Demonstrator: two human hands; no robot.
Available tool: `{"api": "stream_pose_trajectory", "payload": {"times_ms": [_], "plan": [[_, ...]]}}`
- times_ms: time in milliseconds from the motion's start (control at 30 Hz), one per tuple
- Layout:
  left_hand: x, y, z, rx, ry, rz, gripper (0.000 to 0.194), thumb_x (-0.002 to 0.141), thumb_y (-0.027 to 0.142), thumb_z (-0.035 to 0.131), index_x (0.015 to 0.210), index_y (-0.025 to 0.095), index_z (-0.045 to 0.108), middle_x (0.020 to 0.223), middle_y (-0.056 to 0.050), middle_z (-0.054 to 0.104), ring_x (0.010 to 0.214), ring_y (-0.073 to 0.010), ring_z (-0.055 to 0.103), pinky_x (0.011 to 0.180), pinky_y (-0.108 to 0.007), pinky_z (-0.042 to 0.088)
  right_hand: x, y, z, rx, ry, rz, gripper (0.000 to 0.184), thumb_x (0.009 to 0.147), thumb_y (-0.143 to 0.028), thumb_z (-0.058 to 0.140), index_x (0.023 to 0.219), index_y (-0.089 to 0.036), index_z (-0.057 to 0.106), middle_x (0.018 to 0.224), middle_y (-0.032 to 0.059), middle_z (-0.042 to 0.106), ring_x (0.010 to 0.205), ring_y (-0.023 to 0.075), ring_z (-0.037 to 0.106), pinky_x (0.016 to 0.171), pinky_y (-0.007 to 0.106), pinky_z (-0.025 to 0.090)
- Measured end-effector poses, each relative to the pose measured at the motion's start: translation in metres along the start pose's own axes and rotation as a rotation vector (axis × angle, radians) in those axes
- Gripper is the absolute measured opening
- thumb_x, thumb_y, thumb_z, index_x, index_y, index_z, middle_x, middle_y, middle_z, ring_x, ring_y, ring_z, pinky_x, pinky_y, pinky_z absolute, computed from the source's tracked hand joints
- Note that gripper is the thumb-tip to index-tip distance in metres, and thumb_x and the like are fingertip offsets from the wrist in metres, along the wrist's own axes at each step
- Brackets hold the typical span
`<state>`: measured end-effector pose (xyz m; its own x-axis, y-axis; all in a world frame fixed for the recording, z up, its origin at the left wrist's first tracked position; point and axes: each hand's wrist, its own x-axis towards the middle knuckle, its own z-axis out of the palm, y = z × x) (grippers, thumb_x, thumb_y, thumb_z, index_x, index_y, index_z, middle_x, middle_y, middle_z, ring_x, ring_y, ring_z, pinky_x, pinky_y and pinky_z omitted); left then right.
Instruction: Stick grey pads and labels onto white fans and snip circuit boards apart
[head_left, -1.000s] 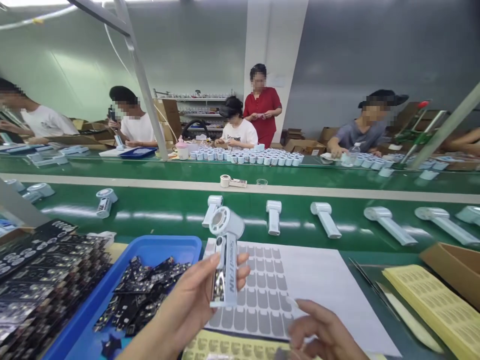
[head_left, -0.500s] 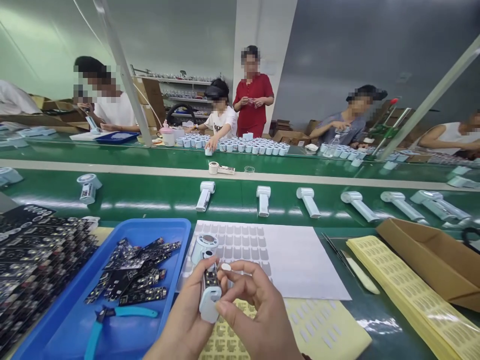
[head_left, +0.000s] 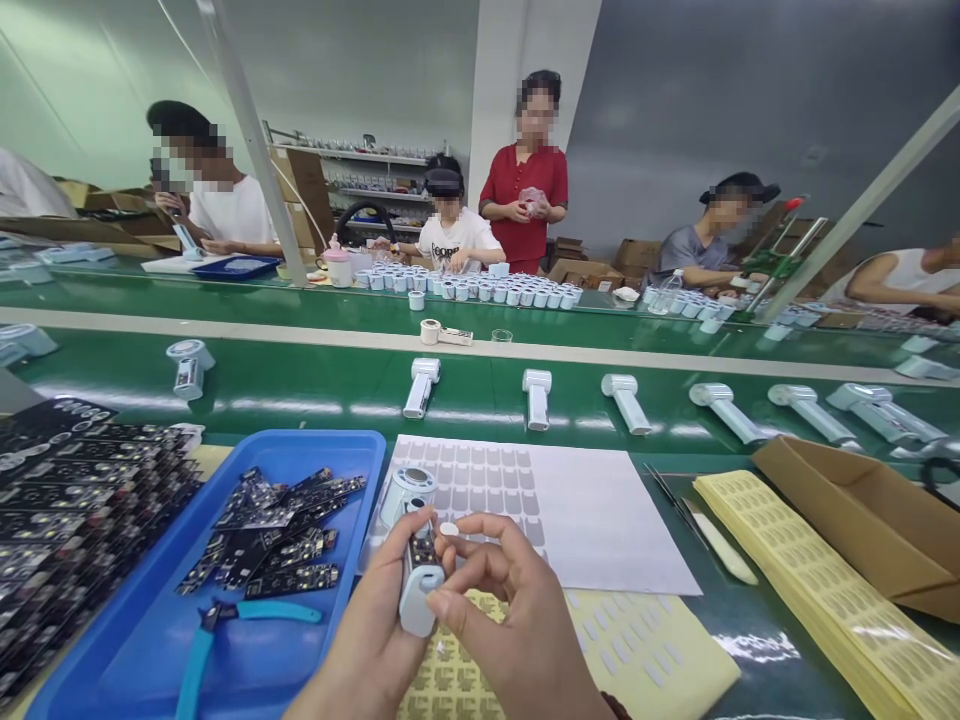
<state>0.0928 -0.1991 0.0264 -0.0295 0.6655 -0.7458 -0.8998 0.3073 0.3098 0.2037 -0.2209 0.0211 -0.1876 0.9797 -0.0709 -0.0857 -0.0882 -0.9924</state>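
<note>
Gripping a light-blue fan body (head_left: 418,606), the left hand (head_left: 375,610) has its fingers wrapped about the handle, its end tilted toward the wearer and the round head reaching beyond the fingertips. The right hand (head_left: 517,625) is curled close on the handle's other side, its thumb by the handle's end; a white oval piece (head_left: 448,530) shows at its index fingertip, though whether the fingers pinch it cannot be told. A circuit board (head_left: 424,550) is exposed in the handle, between the two hands' fingertips. Below and right of the right fingers lies a yellow sheet (head_left: 675,690) bearing pale strips. Left of the left fingers, a blue tray (head_left: 135,625) holds teal-handled pliers (head_left: 196,660) and loose black boards (head_left: 292,575). Just past the fingertips rests a white sheet (head_left: 600,510) with grey stickers; tweezers (head_left: 679,500) lie farther right. Beyond the fingers, more light-blue fans (head_left: 537,400) stand spaced along the green surface (head_left: 480,410). Farthest off, co-workers (head_left: 525,205) sit or stand behind clustered light-blue cups (head_left: 517,290).
</note>
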Motion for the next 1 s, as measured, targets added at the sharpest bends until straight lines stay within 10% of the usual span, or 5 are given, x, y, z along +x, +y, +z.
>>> {"api": "stream_pose_trajectory", "payload": {"times_ms": [367, 633, 800, 1000], "plan": [[-0.003, -0.004, 0.001, -0.078, -0.038, -0.028, 0.024, 0.094, 0.015, 0.051, 0.071, 0.016, 0.05, 0.055, 0.0, 0.052, 0.045, -0.0083, 0.055, 0.043, -0.018, 0.05, -0.003, 0.004, 0.001, -0.113, 0.001, -0.071, 0.037, 0.071, -0.017, 0.068, 0.107, -0.024, 0.061, 0.072, -0.0028, 0.072, 0.101, 0.0248, 0.071, 0.094, 0.038, 0.054], [-0.016, -0.008, 0.008, -0.09, -0.023, -0.15, 0.015, 0.096, 0.016, 0.046, 0.087, 0.012, 0.058, 0.064, -0.001, 0.055, 0.043, -0.0063, 0.056, 0.042, -0.014, 0.052, -0.007, 0.019, -0.006, -0.293, 0.234, -0.24, 0.081, 0.064, -0.026, 0.081, 0.137, -0.03, 0.045, 0.113, 0.0045, 0.059, 0.102, 0.027, 0.066, 0.09, 0.041, 0.058], [-0.007, -0.009, -0.011, 0.338, -0.038, 0.053, 0.008, 0.084, 0.005, 0.061, 0.091, 0.009, 0.064, 0.065, -0.004, 0.063, 0.05, -0.0117, 0.063, 0.052, -0.023, 0.06, -0.006, 0.028, -0.052, -0.262, 0.263, -0.116, 0.04, 0.091, -0.042, 0.059, 0.128, -0.029, 0.051, 0.12, 0.0065, 0.055, 0.098, 0.0218, 0.066, 0.074, 0.031, 0.058], [0.021, -0.025, -0.048, 0.796, -0.077, 0.272, 0.033, 0.066, 0.017, 0.082, 0.094, 0.014, 0.066, 0.087, -0.011, 0.075, 0.08, -0.0273, 0.075, 0.071, -0.034, 0.062, -0.022, 0.053, -0.089, -0.58, 0.067, -0.026, 0.014, 0.091, -0.028, 0.056, 0.081, -0.022, 0.063, 0.104, 0.0049, 0.06, 0.085, 0.0185, 0.064, 0.062, 0.026, 0.05]]}}
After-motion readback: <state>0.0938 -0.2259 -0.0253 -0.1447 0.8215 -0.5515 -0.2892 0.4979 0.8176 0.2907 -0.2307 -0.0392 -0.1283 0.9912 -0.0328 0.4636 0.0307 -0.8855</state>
